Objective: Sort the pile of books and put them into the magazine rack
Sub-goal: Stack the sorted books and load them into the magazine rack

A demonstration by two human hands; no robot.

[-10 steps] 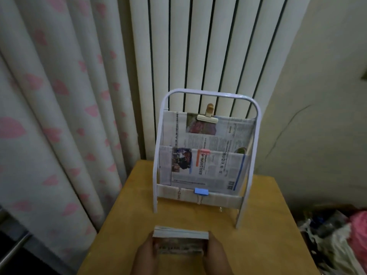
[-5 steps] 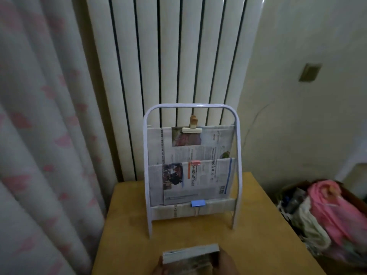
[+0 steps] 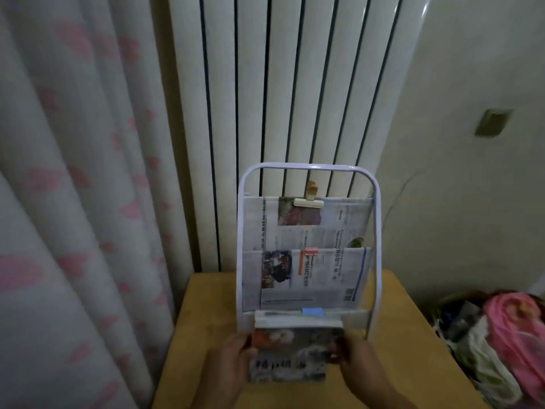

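A white metal magazine rack (image 3: 308, 167) stands at the back of the wooden table (image 3: 398, 329), its pockets made of newspaper held by clips. In front of its lowest pocket I hold a stack of books (image 3: 292, 349) tilted up, the colourful top cover facing me. My left hand (image 3: 228, 370) grips the stack's left edge and my right hand (image 3: 358, 367) grips its right edge. The stack's far edge hides part of the rack's bottom bar.
A white ribbed radiator (image 3: 289, 84) rises behind the rack. A curtain with pink shapes (image 3: 73, 187) hangs at the left. At the right, beside the table, a box holds pink and pale cloth (image 3: 507, 335).
The stack of books has come up off the table and forward toward the rack's lowest pocket, with both hands rising into view. The camera has shifted.
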